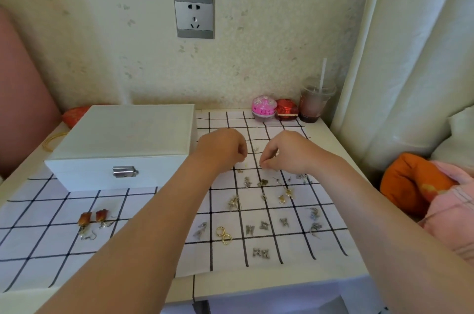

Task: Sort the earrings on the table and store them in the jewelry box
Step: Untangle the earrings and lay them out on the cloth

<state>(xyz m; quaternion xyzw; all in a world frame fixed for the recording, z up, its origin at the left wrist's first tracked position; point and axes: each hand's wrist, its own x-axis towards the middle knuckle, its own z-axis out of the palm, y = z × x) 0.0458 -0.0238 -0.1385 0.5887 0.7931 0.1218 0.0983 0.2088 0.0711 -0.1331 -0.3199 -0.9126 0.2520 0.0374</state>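
The white jewelry box (pixel 123 144) stands on the surface (pixel 333 152) just left of the left hand (pixel 220 150). Its lid is down and its silver latch (pixel 124 171) faces the person, so the inside cannot be seen. Beyond the right hand (pixel 284 150), at the wall, stand a closed pink heart-shaped box (pixel 264 108), a red box (pixel 286 109) touching it, and a plastic cup (pixel 314 104) with a straw and a brownish drink.

The earrings lie loose on the checked cloth (pixel 38 244). A pair of orange flower earrings (pixel 93 218) is left of the left forearm. Two gold hoops (pixel 223 234) and several silver butterfly earrings (pixel 264 225) lie between the forearms, nearer the person than the hands.

Both arms reach forward, and the hands are near each other but apart. The left hand has its fingers curled under; I cannot tell if it holds anything. The right hand brings thumb and fingertips together low at the cloth; whether an earring is between them I cannot tell.
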